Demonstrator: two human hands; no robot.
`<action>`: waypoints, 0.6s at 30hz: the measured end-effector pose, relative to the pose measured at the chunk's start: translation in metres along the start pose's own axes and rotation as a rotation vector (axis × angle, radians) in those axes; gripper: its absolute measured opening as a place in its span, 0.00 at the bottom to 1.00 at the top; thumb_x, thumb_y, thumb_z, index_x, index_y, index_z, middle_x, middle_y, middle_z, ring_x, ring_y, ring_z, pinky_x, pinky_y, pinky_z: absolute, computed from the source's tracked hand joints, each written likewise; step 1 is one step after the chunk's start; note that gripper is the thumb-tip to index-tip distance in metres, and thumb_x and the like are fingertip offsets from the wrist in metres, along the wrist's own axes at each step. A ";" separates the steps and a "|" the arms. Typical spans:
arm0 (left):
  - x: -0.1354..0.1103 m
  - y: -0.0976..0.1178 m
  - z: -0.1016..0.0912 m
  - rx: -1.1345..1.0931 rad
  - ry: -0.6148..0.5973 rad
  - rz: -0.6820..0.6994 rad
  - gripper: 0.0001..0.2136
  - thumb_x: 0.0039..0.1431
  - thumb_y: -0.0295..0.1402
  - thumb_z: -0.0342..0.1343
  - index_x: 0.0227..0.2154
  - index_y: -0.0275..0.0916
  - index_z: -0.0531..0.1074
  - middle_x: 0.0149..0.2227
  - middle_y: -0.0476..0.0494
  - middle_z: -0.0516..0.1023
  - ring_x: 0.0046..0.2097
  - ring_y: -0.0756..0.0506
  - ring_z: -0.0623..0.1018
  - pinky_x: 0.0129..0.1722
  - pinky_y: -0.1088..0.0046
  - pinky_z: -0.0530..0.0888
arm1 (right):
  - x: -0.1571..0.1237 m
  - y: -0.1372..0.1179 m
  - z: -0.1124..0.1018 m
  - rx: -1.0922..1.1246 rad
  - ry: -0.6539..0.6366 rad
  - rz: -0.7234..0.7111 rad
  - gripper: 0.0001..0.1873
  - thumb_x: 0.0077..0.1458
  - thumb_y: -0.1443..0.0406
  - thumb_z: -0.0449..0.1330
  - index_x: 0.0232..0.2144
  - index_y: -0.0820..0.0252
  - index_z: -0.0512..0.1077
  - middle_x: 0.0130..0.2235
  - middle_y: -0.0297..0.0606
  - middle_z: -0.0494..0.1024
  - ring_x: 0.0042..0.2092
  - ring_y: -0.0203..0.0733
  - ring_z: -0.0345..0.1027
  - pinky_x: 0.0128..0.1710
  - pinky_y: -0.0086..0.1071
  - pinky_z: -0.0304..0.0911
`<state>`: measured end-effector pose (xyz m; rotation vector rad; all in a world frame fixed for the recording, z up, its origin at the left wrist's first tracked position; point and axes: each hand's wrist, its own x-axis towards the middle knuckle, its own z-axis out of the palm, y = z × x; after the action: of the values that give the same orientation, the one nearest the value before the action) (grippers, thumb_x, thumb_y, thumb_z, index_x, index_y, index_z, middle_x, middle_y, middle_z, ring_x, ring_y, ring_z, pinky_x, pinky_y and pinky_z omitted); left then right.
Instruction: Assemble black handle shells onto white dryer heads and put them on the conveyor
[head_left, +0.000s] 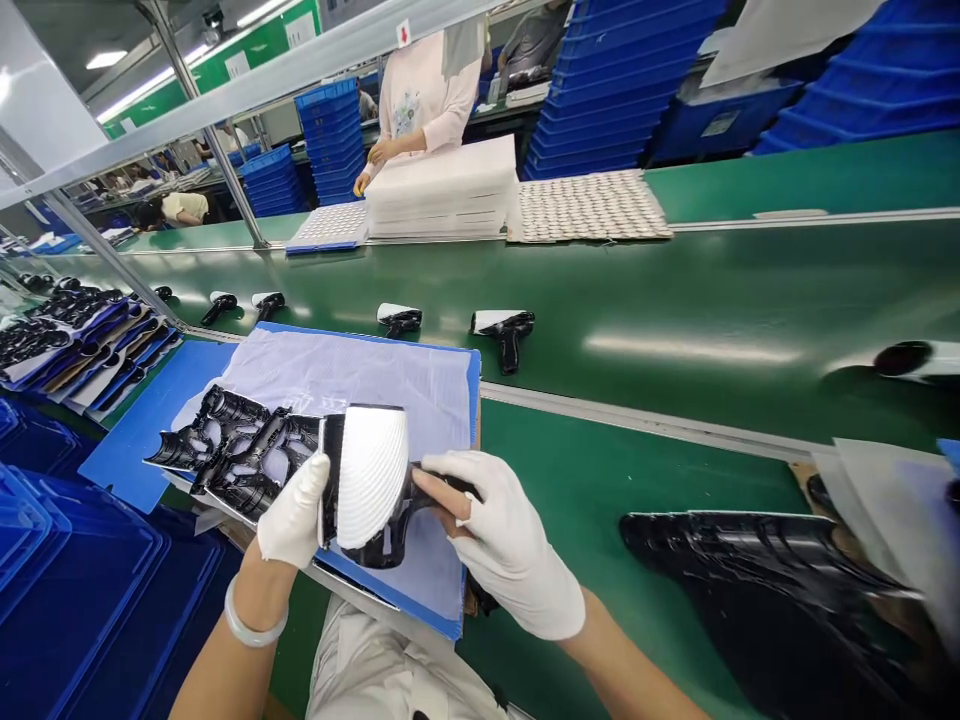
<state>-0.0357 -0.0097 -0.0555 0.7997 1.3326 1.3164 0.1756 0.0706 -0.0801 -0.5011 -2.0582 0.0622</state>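
Nearest: pale work clothing (382, 665) at 6 o'clock, below both forearms.
Left hand (294, 510): white-gloved, grasping the housing's front edge; pale bangle (255, 612) on the wrist.
Right hand (499, 540): white-gloved, closed around the housing's black grip.
Held thing: pistol-shaped glossy black plastic housing (371, 478) with a ribbed white face, above a translucent sheet (352, 390) on a blue board.
Step in hand: judged as two-handed handling of this one housing.
Next move: calls for a steady grip, keeping the white face from scuffing.
Around: glossy black moulded shells (232, 450) at 9 o'clock; similar black-and-white housings (502, 335) at 12 o'clock on a green conveyor belt (675, 340).
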 end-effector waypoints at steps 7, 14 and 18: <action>-0.003 0.019 0.021 -0.125 -0.063 -0.062 0.36 0.42 0.65 0.61 0.45 0.39 0.80 0.45 0.36 0.84 0.56 0.31 0.77 0.55 0.55 0.76 | 0.000 -0.003 0.006 0.037 -0.021 -0.031 0.25 0.60 0.74 0.48 0.56 0.53 0.66 0.39 0.42 0.79 0.39 0.44 0.74 0.37 0.38 0.69; -0.008 0.021 0.024 -0.129 -0.080 -0.073 0.28 0.40 0.50 0.72 0.42 0.36 0.80 0.40 0.38 0.84 0.46 0.35 0.82 0.48 0.59 0.77 | 0.008 -0.014 0.010 -0.083 -0.064 -0.014 0.13 0.65 0.71 0.49 0.46 0.59 0.71 0.33 0.39 0.76 0.34 0.40 0.70 0.33 0.32 0.65; -0.010 0.016 0.028 -0.197 0.001 -0.065 0.24 0.48 0.51 0.67 0.39 0.35 0.80 0.41 0.38 0.84 0.49 0.34 0.80 0.52 0.57 0.76 | 0.007 -0.015 0.019 -0.211 0.072 -0.057 0.18 0.59 0.75 0.51 0.49 0.60 0.73 0.39 0.46 0.79 0.40 0.46 0.72 0.38 0.37 0.67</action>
<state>-0.0096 -0.0090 -0.0338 0.6158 1.1982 1.3719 0.1519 0.0626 -0.0806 -0.5651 -2.0176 -0.2058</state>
